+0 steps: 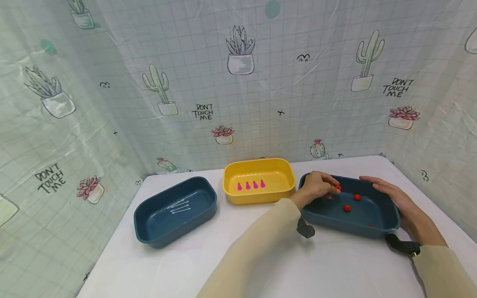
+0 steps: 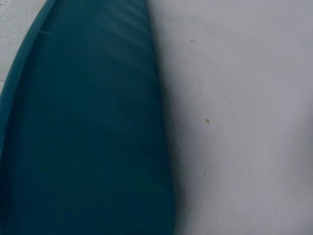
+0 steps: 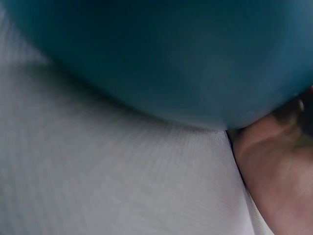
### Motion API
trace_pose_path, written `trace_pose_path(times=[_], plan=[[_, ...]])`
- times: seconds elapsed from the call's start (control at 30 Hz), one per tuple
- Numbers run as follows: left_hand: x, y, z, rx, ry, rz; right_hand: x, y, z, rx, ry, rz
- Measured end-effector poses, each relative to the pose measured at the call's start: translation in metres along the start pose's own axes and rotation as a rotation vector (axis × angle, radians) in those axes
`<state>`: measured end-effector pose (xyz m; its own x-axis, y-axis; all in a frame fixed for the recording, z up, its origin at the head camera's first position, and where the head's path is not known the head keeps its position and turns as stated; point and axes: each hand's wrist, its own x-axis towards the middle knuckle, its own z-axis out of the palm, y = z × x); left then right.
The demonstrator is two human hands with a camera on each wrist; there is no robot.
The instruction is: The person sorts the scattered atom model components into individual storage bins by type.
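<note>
Over the left part of the right-hand blue bin (image 1: 346, 224), my left hand (image 1: 316, 185) reaches in and pinches a small red bead (image 1: 337, 188) at its fingertips. Two more red beads, a farther one (image 1: 357, 197) and a nearer one (image 1: 347, 208), lie on the bin's floor. A bit of red (image 1: 371, 226) peeks over the front wall. At the bin's right end, my right hand (image 1: 404, 203) rests along the rim with its fingers stretched out. The left wrist view shows only the bin's outer wall (image 2: 98, 117) and table; the right wrist view shows the bin's curved corner (image 3: 195, 63).
A yellow bin (image 1: 261, 198) with a row of several pink pieces (image 1: 247, 186) stands back centre. To the left, another blue bin (image 1: 175, 231) holds several pale thin rods (image 1: 180, 207). All stand on a white table (image 1: 208, 248) before a printed curtain (image 1: 261, 103).
</note>
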<state>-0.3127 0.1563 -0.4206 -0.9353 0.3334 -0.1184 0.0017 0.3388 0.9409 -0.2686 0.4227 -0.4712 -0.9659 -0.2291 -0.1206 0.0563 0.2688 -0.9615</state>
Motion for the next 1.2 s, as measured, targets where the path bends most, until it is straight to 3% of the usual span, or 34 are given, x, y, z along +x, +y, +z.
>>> trace_pose_path(times=[0.6, 1.2], plan=[[0.0046, -0.006, 0.0018, 0.038, -0.003, 0.035, 0.0009, 0.0004, -0.0004, 0.03, -0.008, -0.014], [0.0087, -0.0056, 0.003, 0.204, -0.019, 0.016, 0.0011, 0.0, -0.0004, 0.036, 0.009, -0.018]])
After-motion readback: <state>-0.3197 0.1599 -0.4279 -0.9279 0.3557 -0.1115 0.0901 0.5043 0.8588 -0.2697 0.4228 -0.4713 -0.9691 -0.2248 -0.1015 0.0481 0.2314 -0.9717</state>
